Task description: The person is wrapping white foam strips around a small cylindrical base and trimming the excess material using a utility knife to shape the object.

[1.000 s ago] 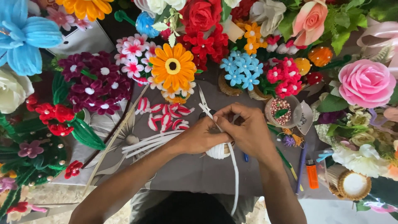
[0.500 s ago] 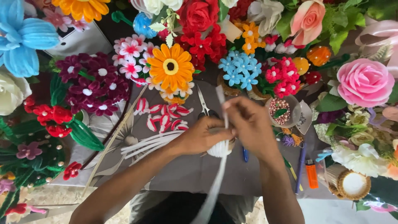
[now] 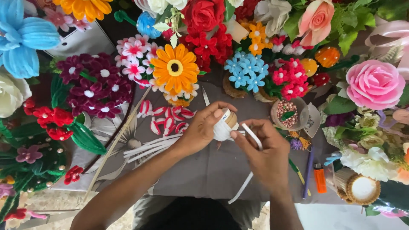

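Centrally, the left hand [image 3: 203, 130] curls its fingers around a small white ribbon roll [image 3: 224, 124] with a tan cardboard core, holding it just above the grey cloth-covered table [image 3: 213, 170]. Just beside it, the right hand [image 3: 266, 151] pinches a flat white ribbon strip [image 3: 251, 164] between thumb and forefinger; the strip runs from the roll across the palm and hangs down towards the person's lap. To the left of the left hand lie several cut white strips [image 3: 149, 147] in a loose fan, and above them glossy red-and-white petals [image 3: 166, 119] in a cluster. A slim purple pen [image 3: 307, 172] and an orange lighter [image 3: 319, 178] rest right of the right hand, near a round clear cup of pinkish beads [image 3: 287, 113]. Handmade flowers ring the table: a fuzzy orange daisy [image 3: 175, 68], small blue blossoms [image 3: 247, 72], dark maroon blooms [image 3: 91, 85] and a satiny pink rose [image 3: 375, 83].
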